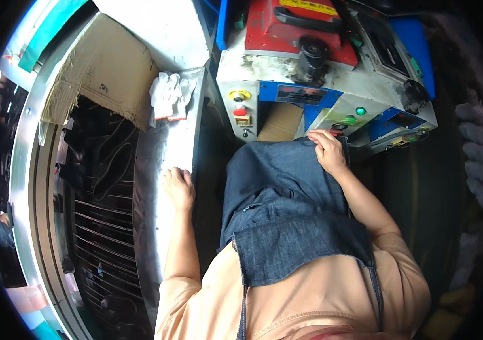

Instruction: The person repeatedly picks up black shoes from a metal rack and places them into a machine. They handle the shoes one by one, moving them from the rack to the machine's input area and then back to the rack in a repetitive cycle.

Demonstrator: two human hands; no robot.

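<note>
My left hand (179, 187) rests on the pale metal ledge (165, 153) beside the conveyor, fingers curled in and nothing visible in them. A small pile of white gloves (170, 97) with red-orange edging lies on that ledge, ahead of my left hand and apart from it. On the dark blue denim apron (281, 170) over my lap lies my right hand (328, 152), by my right knee. Its fingers are loosely bent over the cloth and no object shows in them. Just beyond it is the front of a machine (343, 110) with lit green buttons.
A red press head (304, 28) with a black handle tops the machine. Its left panel has a red button (240, 112). Left of the ledge, a cardboard flap (102, 73) hangs over a conveyor of metal rods (105, 226), where dark shoe-like pieces (114, 164) lie.
</note>
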